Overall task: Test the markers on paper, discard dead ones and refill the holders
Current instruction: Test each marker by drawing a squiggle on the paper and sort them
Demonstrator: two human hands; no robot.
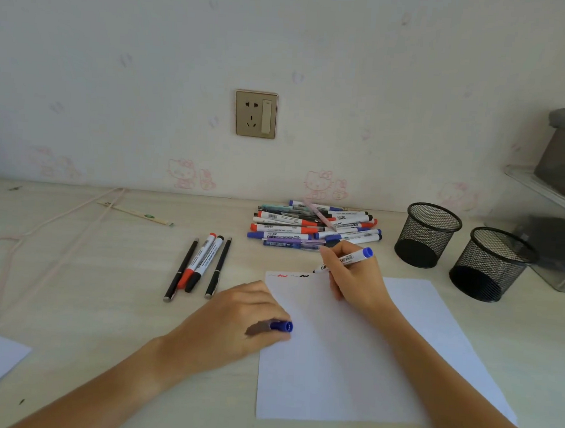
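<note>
Blue marker (344, 260) in right hand (353, 277), tip at paper (348, 366) top edge.

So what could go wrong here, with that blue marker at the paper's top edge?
The blue-ended whiteboard marker in the right hand has its tip at the top edge of the white paper sheet, so a stroke could run onto the pale wooden desk. The blue cap, held in the left hand, might roll away if set down.
</note>
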